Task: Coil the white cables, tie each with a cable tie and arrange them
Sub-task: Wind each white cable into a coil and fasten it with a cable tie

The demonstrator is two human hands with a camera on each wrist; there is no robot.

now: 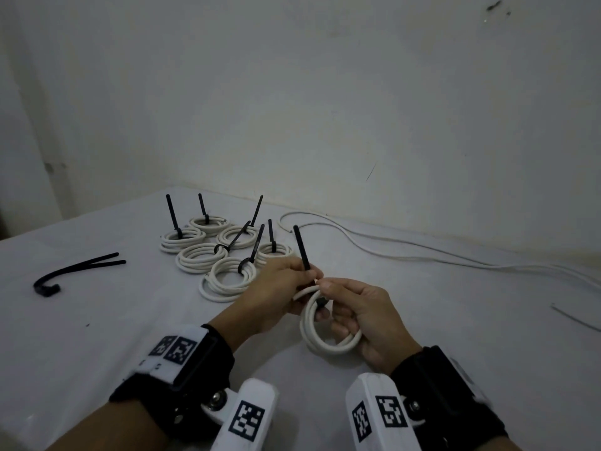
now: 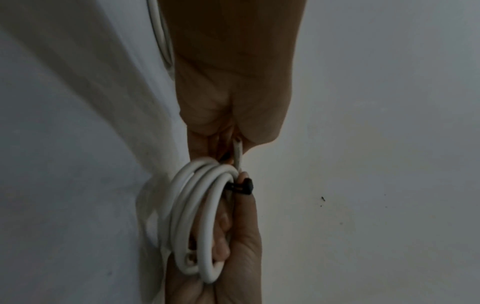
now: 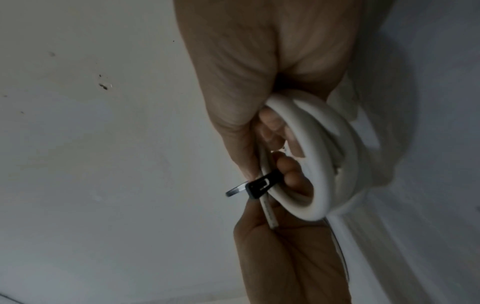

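A white cable coil (image 1: 325, 340) hangs over the table's near middle, and my right hand (image 1: 338, 304) grips its upper part, fingers curled through the loops. A black cable tie (image 1: 301, 249) is looped round the coil, its head (image 3: 259, 186) against the strands and its tail standing upward. My left hand (image 1: 302, 275) pinches that tail just above the coil. In the left wrist view the coil (image 2: 197, 205) and tie head (image 2: 245, 187) show, with a loose cable end (image 2: 237, 154) poking toward my left palm. The right wrist view shows the coil (image 3: 324, 154).
Several tied coils (image 1: 208, 255) with upright black tie tails lie behind my left hand. Two spare black ties (image 1: 78, 270) lie at the left. Long uncoiled white cables (image 1: 422, 252) run along the back right, and another cable piece (image 1: 575, 317) lies at the right edge. A wall stands behind the table.
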